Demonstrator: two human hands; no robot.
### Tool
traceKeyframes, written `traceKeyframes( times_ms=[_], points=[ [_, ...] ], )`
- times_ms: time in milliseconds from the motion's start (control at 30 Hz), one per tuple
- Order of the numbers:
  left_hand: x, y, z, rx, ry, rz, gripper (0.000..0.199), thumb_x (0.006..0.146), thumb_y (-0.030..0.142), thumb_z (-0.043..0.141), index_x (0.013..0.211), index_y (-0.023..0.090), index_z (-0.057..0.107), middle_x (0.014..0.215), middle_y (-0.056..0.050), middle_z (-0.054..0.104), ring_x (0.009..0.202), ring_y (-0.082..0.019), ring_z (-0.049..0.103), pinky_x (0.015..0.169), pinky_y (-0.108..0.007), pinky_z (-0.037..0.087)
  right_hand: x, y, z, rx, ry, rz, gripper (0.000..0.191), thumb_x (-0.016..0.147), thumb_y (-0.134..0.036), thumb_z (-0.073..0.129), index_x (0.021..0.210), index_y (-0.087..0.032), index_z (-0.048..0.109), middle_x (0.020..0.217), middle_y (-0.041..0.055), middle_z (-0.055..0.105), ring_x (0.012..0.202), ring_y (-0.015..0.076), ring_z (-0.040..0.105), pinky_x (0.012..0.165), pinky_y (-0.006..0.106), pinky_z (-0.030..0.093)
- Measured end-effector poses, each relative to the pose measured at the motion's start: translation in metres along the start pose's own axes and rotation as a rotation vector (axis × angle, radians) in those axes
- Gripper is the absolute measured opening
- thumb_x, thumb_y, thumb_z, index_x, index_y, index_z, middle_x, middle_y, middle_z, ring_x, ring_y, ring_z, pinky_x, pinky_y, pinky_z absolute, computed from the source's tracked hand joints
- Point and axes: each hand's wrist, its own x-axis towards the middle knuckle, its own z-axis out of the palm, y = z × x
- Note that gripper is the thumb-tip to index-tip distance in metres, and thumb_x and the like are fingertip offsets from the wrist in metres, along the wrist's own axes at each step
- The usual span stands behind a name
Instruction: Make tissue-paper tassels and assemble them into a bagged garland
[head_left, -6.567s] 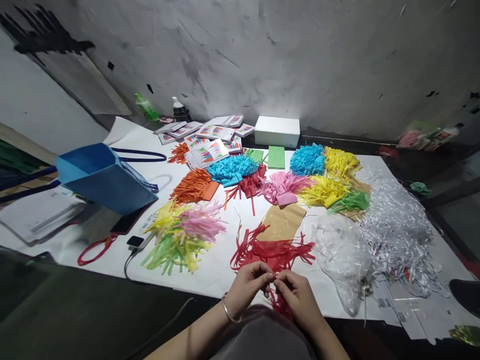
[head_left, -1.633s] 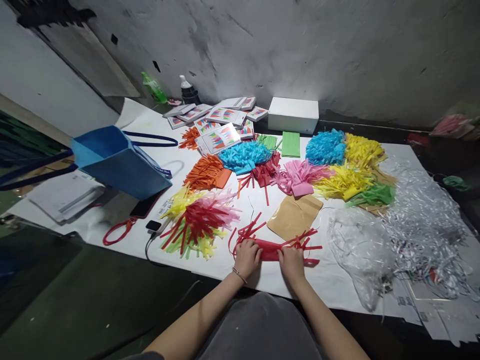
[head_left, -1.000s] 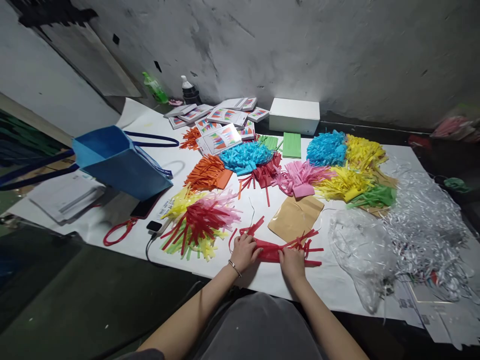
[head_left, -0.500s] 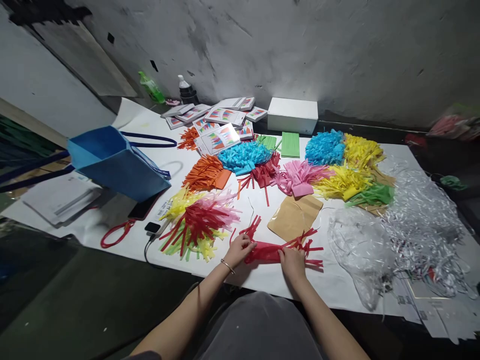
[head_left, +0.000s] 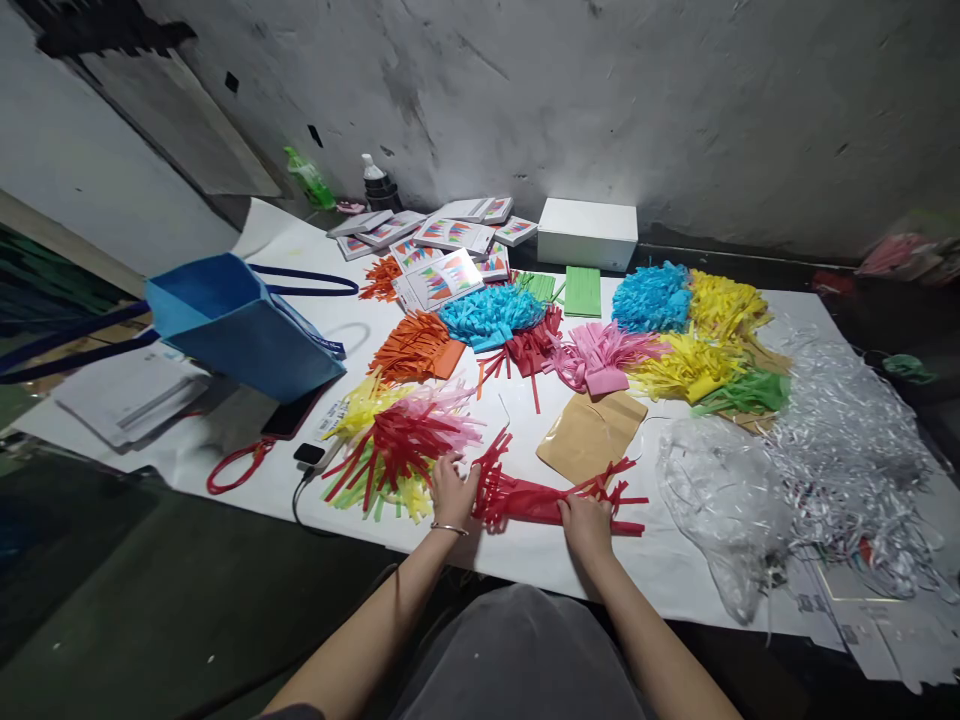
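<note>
A strip of red tissue paper (head_left: 531, 503) with fringed ends lies flat on the table in front of me. At its left end is my left hand (head_left: 452, 490), thumb and fingers apart, beside the cut red strands. My right hand (head_left: 587, 525) pinches the paper near its right end, where more strands fan out. Just left of my left hand lies a pile of tissue tassels (head_left: 405, 435) in red, pink, yellow and pale green. Behind the red paper rests a brown paper packet (head_left: 592, 435) in clear film.
Behind are orange (head_left: 416, 347), blue (head_left: 491, 315), pink (head_left: 606, 358) and yellow (head_left: 686, 370) tassels, flat printed boxes (head_left: 454, 235) and a white box (head_left: 587, 235). A blue bag (head_left: 244, 325) stands left. Clear plastic (head_left: 720, 500) and silvery strands (head_left: 847, 460) heap up right.
My left hand has moved left off the middle of the red paper to its fringed end, and its fingers have spread. My right hand stays in place.
</note>
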Motion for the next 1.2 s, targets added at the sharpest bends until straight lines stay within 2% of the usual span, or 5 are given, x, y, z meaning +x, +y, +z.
traceKeyframes(
  times_ms=[233, 467, 667, 833, 1200],
  points=[
    [-0.05, 0.018, 0.02, 0.212, -0.3, 0.923, 0.018, 0.089, 0.02, 0.05, 0.1, 0.025, 0.063, 0.111, -0.005, 0.065, 0.106, -0.023, 0.054, 0.099, -0.044, 0.033, 0.003, -0.002, 0.0, -0.02, 0.019, 0.007, 0.031, 0.092, -0.027, 0.046, 0.076, -0.016, 0.071, 0.075, 0.0137, 0.072, 0.075, 0.0272, 0.065, 0.075, 0.038, 0.031],
    [-0.044, 0.014, 0.044, 0.349, -0.282, 0.843, 0.018, 0.091, 0.018, 0.053, 0.105, 0.023, 0.063, 0.111, -0.004, 0.068, 0.105, -0.024, 0.054, 0.099, -0.049, 0.026, 0.001, -0.001, 0.003, -0.029, 0.111, -0.015, 0.028, 0.09, -0.025, 0.049, 0.074, -0.015, 0.07, 0.069, 0.013, 0.07, 0.073, 0.0278, 0.063, 0.079, 0.043, 0.033],
    [-0.038, 0.019, 0.042, 0.353, -0.335, 0.881, 0.015, 0.093, 0.021, 0.051, 0.101, 0.025, 0.063, 0.105, -0.002, 0.068, 0.099, -0.02, 0.056, 0.099, -0.047, 0.026, -0.014, -0.006, 0.013, 0.008, 0.28, -0.35, 0.032, 0.091, -0.032, 0.054, 0.12, -0.02, 0.059, 0.123, 0.014, 0.061, 0.117, 0.0273, 0.049, 0.107, 0.049, 0.016],
    [-0.057, 0.013, 0.036, 0.339, -0.399, 0.915, 0.017, 0.094, 0.019, 0.05, 0.103, 0.025, 0.063, 0.099, -0.001, 0.069, 0.096, -0.019, 0.056, 0.101, -0.046, 0.024, -0.022, 0.005, 0.029, 0.041, 0.287, -0.554, 0.022, 0.095, -0.017, 0.045, 0.1, -0.023, 0.065, 0.098, 0.0037, 0.069, 0.098, 0.0159, 0.057, 0.106, 0.036, 0.022],
    [-0.046, 0.03, 0.042, 0.42, -0.279, 0.591, 0.025, 0.093, 0.025, 0.045, 0.08, 0.017, 0.066, 0.084, -0.009, 0.063, 0.085, -0.026, 0.054, 0.084, -0.048, 0.033, -0.015, 0.01, 0.021, -0.032, 0.332, -0.169, 0.024, 0.094, -0.026, 0.047, 0.08, -0.019, 0.065, 0.084, 0.0084, 0.061, 0.087, 0.0242, 0.051, 0.088, 0.042, 0.029]
  ],
)
